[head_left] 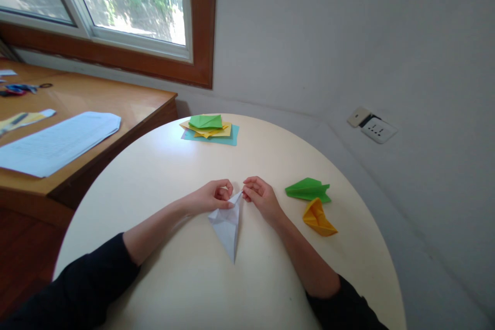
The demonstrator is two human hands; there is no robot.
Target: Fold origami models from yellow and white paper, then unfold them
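A white folded paper point(227, 229), kite-like with a long point towards me, lies at the middle of the round table point(174, 289). My left hand point(216, 196) is at its left edge, thumb lying on the paper and fingers curled. At the paper's far tip my right hand point(262, 197) pinches the narrow point between thumb and fingers. To the right of that hand rest a green folded paper plane point(307, 189) and a yellow folded paper boat point(317, 218), close beside each other.
A stack of folded green and yellow papers point(209, 128) lies on a blue sheet point(232, 139) at the table's far edge. On the left, a wooden desk point(127, 98) holds printed sheets point(62, 139) and scissors point(23, 87). A wall socket point(378, 130) is at the right.
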